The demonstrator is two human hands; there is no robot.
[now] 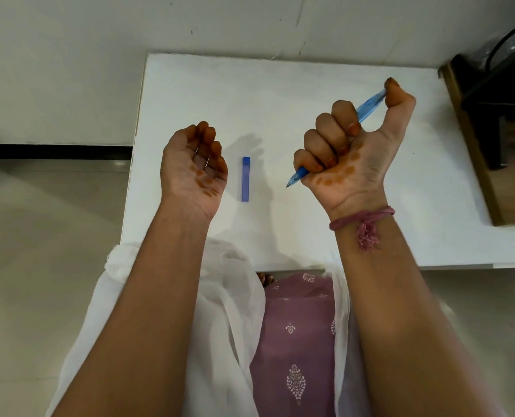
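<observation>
Right hand (349,152) tight round pen (370,105), barrel half-hidden; left hand (194,170) cupped, contents unclear.

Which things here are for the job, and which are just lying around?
In the job: blue pen, gripped by the right hand; thin blue case lying on the white table.
Lying about: black stand and clear bowl at the table's far right corner.
</observation>
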